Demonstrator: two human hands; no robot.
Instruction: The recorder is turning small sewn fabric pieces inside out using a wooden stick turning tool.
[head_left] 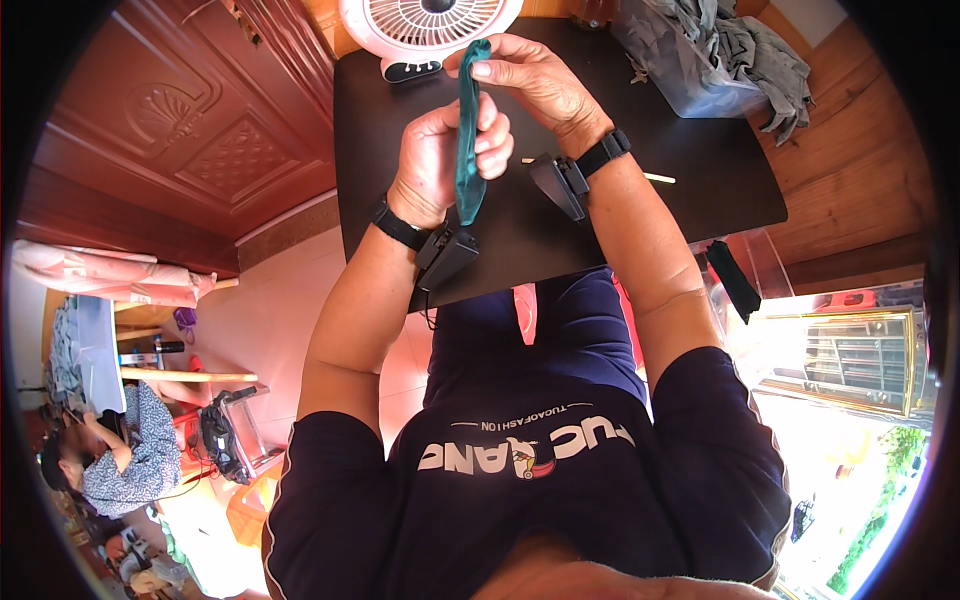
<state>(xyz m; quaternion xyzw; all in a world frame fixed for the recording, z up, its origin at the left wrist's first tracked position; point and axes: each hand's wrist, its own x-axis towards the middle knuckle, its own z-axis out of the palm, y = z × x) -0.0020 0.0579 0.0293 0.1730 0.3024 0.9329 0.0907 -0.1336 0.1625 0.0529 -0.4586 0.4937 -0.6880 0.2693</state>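
A narrow strip of shiny dark green cloth (468, 160) stretches lengthwise above the black table, its pointed lower end hanging free. My right hand (540, 80) pinches its upper end between thumb and fingers. Lower down, the fingers of my left hand (440, 150) are curled around the strip, partly hidden by it. Both wrists wear black straps with dark box-shaped devices (447, 255). A thin pale stick (658, 178) lies on the table by my right forearm.
A white fan (430, 20) stands at the table's (400, 120) far edge. At the far right is a clear bin (700, 85) heaped with grey cloth. Dark cloth (735, 280) hangs over a clear container at the right. Another person (135, 450) sits far left.
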